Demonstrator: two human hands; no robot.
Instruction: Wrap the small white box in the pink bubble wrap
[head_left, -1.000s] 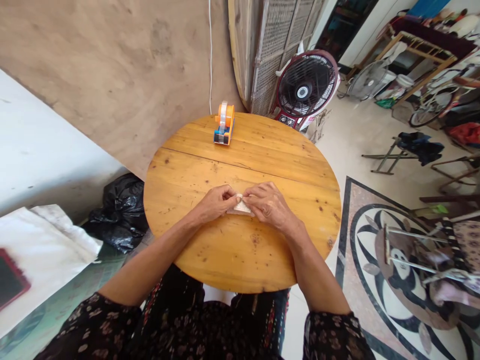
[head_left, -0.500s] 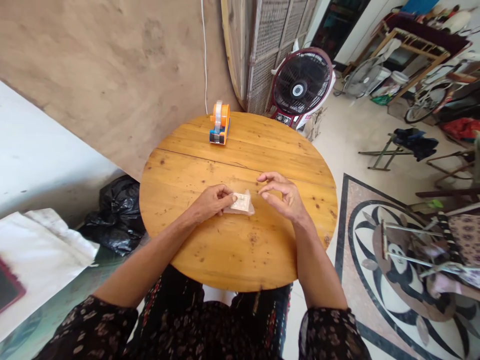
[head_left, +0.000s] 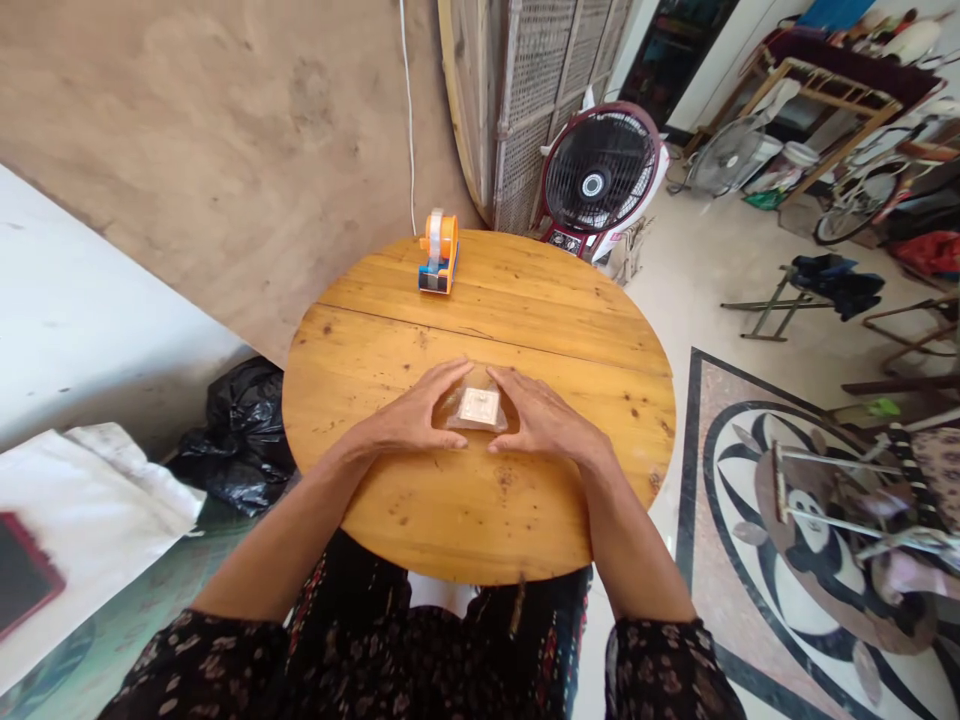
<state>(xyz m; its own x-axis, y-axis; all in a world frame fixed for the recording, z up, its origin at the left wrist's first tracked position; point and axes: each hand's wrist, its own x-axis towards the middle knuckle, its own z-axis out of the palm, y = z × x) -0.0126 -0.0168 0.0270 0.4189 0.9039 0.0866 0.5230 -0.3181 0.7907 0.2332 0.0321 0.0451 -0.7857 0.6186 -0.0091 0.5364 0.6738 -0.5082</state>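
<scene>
A small pale block in clear plastic wrap [head_left: 480, 406] lies on the round wooden table [head_left: 480, 520]. Close on its left is my left hand [head_left: 420, 410], thumb spread apart from the fingers. My right hand [head_left: 536, 412] curves round the block's right side, its thumb and fingers also apart. Neither hand visibly grips the block, which shows between them. An orange and blue tape dispenser [head_left: 439, 252] stands near the table's far edge, with a roll of clear tape on it.
A dark red fan [head_left: 600, 175] stands beyond the table's far right edge. Black plastic bags [head_left: 236, 430] and white cloth [head_left: 97, 500] are at the left. A folding stool [head_left: 802, 290] and a bicycle are farther right.
My left hand has let go of the wrapped block and spread open beside it. My right hand has come down and left to the block's other side.
</scene>
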